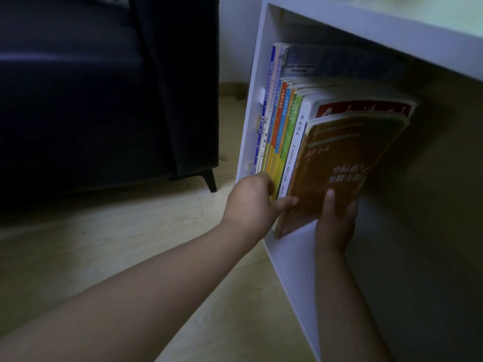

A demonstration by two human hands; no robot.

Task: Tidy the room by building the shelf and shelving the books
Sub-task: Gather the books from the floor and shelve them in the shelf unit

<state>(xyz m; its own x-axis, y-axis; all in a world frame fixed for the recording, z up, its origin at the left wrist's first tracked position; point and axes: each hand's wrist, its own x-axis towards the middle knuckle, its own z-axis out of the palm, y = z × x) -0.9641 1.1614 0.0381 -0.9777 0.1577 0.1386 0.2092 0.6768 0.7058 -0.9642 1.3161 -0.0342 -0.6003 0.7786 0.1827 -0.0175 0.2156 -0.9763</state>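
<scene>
A white shelf (366,35) stands on the floor, its open compartment facing me. A row of books (283,126) with coloured spines leans against its left wall. The outermost is a thin brown book (337,163) with white lettering on its cover. My right hand (335,220) grips that brown book at its lower edge, thumb on the cover. My left hand (254,202) rests against the bottoms of the spines, fingers curled on them and thumb touching the brown book's spine edge.
A dark sofa (91,100) on short black legs stands to the left, close to the shelf's side. Pale wood floor (130,244) lies under my arms. The compartment's right part (405,231) holds no books and is in shadow.
</scene>
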